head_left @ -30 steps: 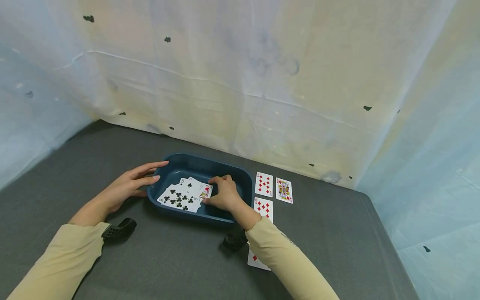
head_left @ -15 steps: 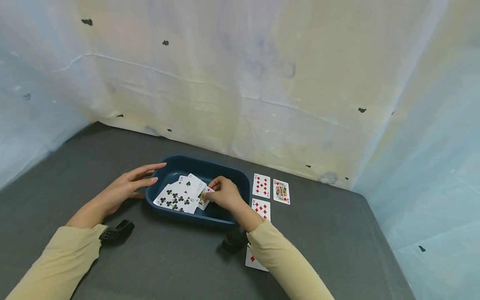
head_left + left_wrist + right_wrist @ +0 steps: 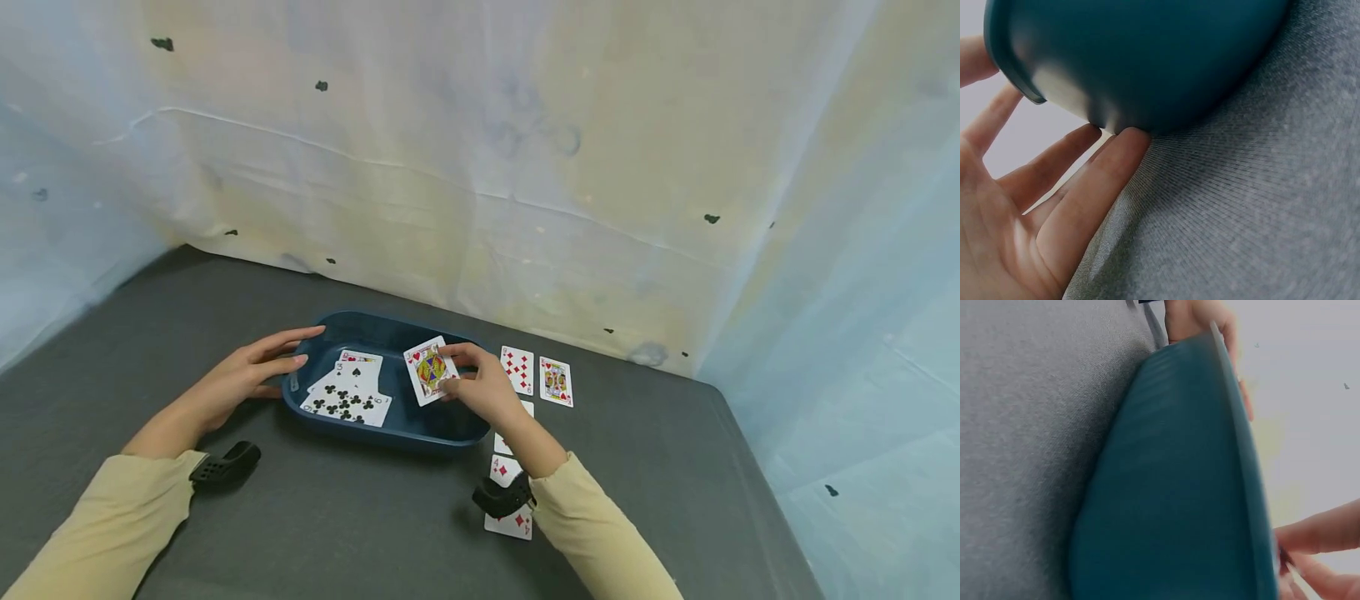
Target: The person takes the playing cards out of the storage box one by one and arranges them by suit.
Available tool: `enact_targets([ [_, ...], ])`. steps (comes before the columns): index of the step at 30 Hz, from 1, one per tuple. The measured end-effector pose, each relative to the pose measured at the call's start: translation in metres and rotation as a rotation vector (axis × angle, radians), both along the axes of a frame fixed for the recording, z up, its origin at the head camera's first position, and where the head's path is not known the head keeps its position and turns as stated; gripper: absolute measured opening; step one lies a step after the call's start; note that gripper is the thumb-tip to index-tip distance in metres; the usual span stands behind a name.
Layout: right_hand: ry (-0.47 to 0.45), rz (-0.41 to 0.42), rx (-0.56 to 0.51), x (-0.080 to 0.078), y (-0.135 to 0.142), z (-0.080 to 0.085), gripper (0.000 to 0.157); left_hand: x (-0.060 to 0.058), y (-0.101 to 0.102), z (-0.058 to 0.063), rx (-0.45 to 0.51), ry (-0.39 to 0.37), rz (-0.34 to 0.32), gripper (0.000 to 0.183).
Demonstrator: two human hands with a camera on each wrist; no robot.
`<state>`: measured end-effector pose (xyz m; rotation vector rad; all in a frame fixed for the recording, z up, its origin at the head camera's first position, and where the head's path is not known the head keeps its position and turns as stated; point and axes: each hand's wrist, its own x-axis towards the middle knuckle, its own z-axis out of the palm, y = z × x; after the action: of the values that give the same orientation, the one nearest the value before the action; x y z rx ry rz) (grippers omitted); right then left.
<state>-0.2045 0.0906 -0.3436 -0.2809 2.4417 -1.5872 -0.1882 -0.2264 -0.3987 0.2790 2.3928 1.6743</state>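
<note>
In the head view, a dark blue plastic tray [image 3: 408, 432] lies on the table. My left hand [image 3: 228, 379] rests against its left end with fingers extended; in the left wrist view, fingertips touch the outer wall. My right hand [image 3: 486, 385] pinches a face playing card [image 3: 429, 371] with a red heart in its corner between thumb and fingers, tilted above the tray's right half. In the tray's left half, overlapping playing cards [image 3: 348, 402] lie face up, with clubs and a spade showing. The held card is mostly hidden behind the rim in the right wrist view.
Right of the tray lie a diamonds card [image 3: 517, 370] and a king-like face card [image 3: 556, 382]. Nearer me, a four of diamonds [image 3: 505, 469] and another card are partly covered by the right wrist's black strap camera [image 3: 504, 497]. A pale curtain [image 3: 480, 167] hangs behind the table.
My right hand has picked the face card off the pile and lifted it rightward and up. Another red-marked card now shows at the pile's back. My left hand has stayed at the tray's end.
</note>
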Motion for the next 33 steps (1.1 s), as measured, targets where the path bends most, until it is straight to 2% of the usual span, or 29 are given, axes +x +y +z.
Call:
enact_targets([
  [15,0.077,-0.163,-0.144,0.021,0.036,-0.009,0.042,0.0,-0.002,-0.001,0.012,-0.008,-0.008,0.058],
  [27,0.166,-0.313,-0.174,0.026,0.079,-0.016,0.04,0.0,-0.002,0.001,0.007,-0.028,0.001,0.06],
  [33,0.168,-0.372,-0.176,0.028,0.102,-0.022,0.04,-0.001,-0.001,0.0,0.011,-0.016,0.001,0.059],
])
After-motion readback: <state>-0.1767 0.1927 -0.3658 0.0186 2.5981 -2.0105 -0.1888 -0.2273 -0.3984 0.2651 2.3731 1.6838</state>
